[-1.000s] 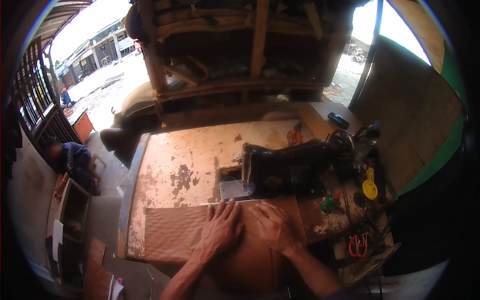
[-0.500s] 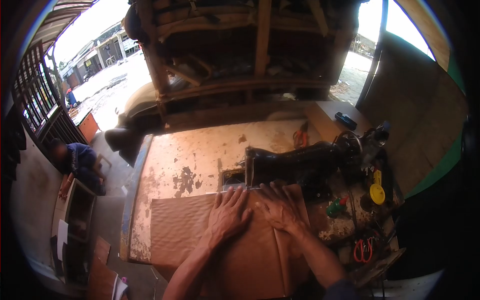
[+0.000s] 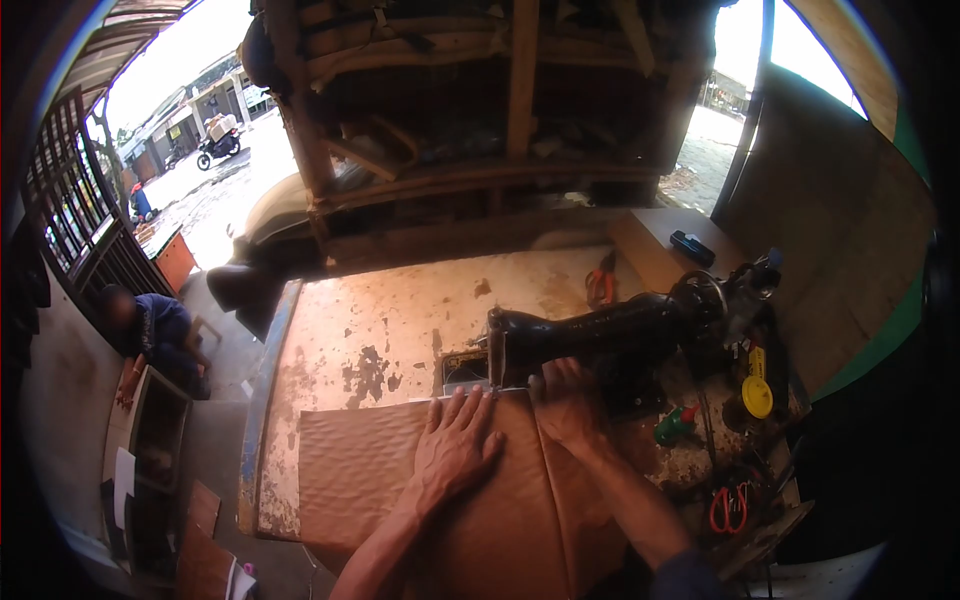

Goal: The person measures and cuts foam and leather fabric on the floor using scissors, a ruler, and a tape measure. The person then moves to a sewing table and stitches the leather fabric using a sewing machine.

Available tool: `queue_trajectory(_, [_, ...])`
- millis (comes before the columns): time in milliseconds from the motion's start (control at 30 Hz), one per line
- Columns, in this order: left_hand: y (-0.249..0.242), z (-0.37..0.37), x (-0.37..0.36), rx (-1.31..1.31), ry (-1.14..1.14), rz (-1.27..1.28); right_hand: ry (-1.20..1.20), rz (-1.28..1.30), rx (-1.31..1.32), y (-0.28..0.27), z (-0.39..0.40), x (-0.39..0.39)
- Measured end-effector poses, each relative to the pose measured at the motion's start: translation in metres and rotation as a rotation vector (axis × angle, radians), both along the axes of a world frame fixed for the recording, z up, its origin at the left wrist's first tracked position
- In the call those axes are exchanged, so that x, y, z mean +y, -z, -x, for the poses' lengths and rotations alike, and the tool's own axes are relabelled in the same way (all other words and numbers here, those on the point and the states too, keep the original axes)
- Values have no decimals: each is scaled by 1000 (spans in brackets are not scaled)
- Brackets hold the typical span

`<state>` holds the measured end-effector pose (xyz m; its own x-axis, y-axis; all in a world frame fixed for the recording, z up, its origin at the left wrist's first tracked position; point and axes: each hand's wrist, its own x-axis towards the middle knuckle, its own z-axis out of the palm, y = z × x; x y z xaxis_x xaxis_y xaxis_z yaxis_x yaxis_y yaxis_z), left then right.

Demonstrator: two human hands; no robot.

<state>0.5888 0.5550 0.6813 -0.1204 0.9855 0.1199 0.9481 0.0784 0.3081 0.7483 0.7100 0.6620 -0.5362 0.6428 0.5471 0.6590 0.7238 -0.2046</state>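
A large brown sheet of leather-like material (image 3: pixel 365 455) lies over the table's front edge, with a crease running down its right part. My left hand (image 3: pixel 455 445) rests flat on it, fingers stretched toward the back edge, just left of the needle area. My right hand (image 3: pixel 568 412) is over the sheet's back right part, close under the arm of a black sewing machine (image 3: pixel 590 335). Its fingers look bent and are smeared by motion, so I cannot tell what they hold. The sheet's back edge lies right at the machine's needle end.
Orange-handled scissors (image 3: pixel 601 282) lie behind the machine on the worn table (image 3: pixel 400 300). To the right are a green bottle (image 3: pixel 673 426), a yellow round item (image 3: pixel 756 396) and red-handled scissors (image 3: pixel 729 508). A person (image 3: pixel 160 330) sits low at the left beside a cabinet (image 3: pixel 150 420).
My right hand has changed from lying flat with fingers spread to bent fingers, shifted slightly right and up toward the machine. My left hand stays nearly in place. A loaded motorcycle has appeared outside.
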Motion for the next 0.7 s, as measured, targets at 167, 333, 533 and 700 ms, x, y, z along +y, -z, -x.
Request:
queue_trajectory(167, [1, 0, 0, -1, -4, 7, -84, 559, -188, -15, 21, 34])
queue_trajectory(333, [-1, 0, 2, 4, -3, 30, -315, -54, 20, 54, 38, 84])
queue_trajectory(533, [2, -1, -1, 16, 3, 59, -299, 415, 158, 36, 42, 37])
queue_trajectory(700, [-1, 1, 2, -10, -3, 59, -147, 649, 433, -120, -25, -44])
